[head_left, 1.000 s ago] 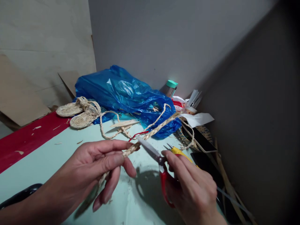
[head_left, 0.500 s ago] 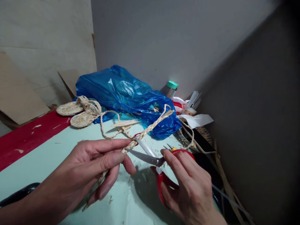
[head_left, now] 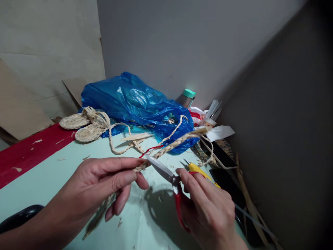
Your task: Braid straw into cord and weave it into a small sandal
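My left hand (head_left: 109,180) pinches a braided straw cord (head_left: 171,145) between thumb and fingers; the cord runs up and to the right, towards the blue bag. A short red thread (head_left: 152,149) sticks out of the braid just past my fingertips. My right hand (head_left: 208,208) grips red-handled scissors (head_left: 169,175), whose blades are together and point up-left, with the tip touching the cord beside the red thread. Both hands hover over the pale green tabletop (head_left: 52,180).
A blue plastic bag (head_left: 137,104) lies at the back, with two small woven straw soles (head_left: 83,126) and a loose cord to its left. A yellow-handled tool (head_left: 200,170), a green-capped bottle (head_left: 186,98), paper and straw strips crowd the right. A red strip (head_left: 31,149) borders the table's left side.
The scissor blades were together a second ago, stood apart around the cord half a second ago and are together again now. The cord's free end dipped back down. Small straw bits lie under my hands.
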Motion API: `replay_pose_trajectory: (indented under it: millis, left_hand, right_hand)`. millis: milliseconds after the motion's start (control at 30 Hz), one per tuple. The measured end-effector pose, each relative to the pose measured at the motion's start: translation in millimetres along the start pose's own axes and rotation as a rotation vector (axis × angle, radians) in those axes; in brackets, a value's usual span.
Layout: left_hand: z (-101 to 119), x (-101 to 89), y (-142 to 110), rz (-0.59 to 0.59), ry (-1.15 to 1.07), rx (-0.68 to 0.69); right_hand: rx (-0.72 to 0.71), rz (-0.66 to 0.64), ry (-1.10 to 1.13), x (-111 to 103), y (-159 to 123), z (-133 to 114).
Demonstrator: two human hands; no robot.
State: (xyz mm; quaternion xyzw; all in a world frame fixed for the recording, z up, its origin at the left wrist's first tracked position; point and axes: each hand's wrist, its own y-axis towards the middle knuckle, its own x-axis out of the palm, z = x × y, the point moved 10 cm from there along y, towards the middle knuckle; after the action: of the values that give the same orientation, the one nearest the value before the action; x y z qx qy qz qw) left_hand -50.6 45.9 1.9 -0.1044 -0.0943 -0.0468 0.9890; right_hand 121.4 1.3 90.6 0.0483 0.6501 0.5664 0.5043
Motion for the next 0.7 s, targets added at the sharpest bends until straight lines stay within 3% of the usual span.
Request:
replay_pose_trajectory:
  millis: [133,300,367,500,700]
  left_hand:
    - [5,-4.3,0,0.080,-0.018,0.021]
    - [9,-14.6,-4,0.209,0.061,0.023]
    - [14,-16.4,-5,0.231,0.149,0.055]
    - [16,-11.4,-5,0.182,0.248,0.072]
    - [8,-2.7,-4,0.137,0.472,0.021]
  right_hand:
    - [0.161,0.053,0.136,-3,-4,14]
    - [0.748,0.138,0.659,13,-25,64]
    - [0.891,0.166,0.880,23,-30,74]
    - [0.934,0.149,1.106,33,-27,77]
    - [0.897,0.108,1.127,33,-25,73]
